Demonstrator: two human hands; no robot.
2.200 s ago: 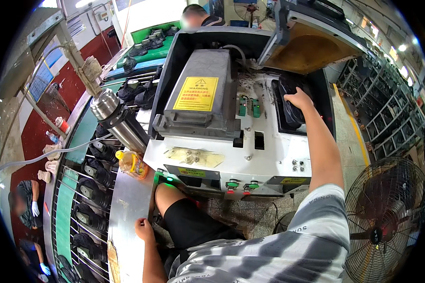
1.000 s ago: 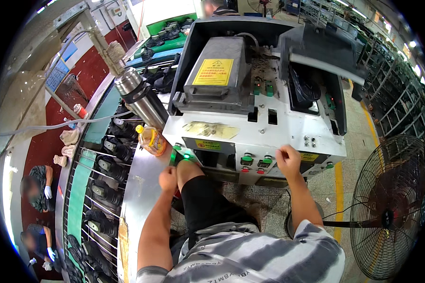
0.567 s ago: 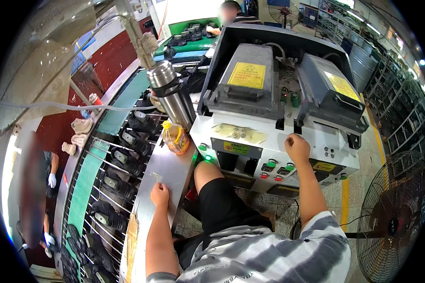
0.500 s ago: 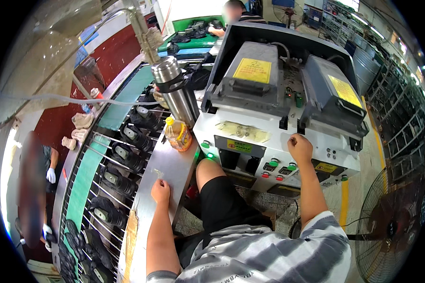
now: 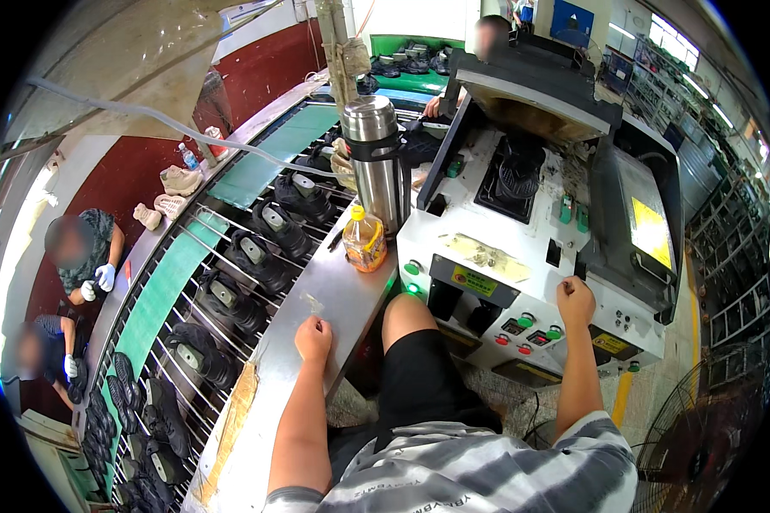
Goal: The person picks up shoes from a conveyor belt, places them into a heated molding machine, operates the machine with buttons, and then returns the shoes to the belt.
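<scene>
My left hand [image 5: 314,339] rests curled into a loose fist on the metal ledge [image 5: 289,351], with nothing visible in it. My right hand [image 5: 576,301], also a fist, lies against the front top edge of a white two-bay machine [image 5: 419,241], above its green and red buttons. The machine's left lid [image 5: 535,115] stands raised. Under it a black shoe [image 5: 519,171] sits on a dark pad. Over the right bay the grey lid [image 5: 629,222] with a yellow label is down. A steel thermos [image 5: 378,175] and a yellow-capped bottle [image 5: 365,242] stand beyond my left hand.
Left of the ledge, a roller conveyor [image 5: 167,321] carries several black shoes on lasts. Two people in white gloves [image 5: 105,277] are beyond it; another person's hand [image 5: 434,107] shows behind the machine. A floor fan [image 5: 701,427] stands at the right, near metal racks [image 5: 727,248].
The machine's left lid has gone from lowered to raised, uncovering the black shoe. The view has shifted; both my hands keep their fists in about the same places.
</scene>
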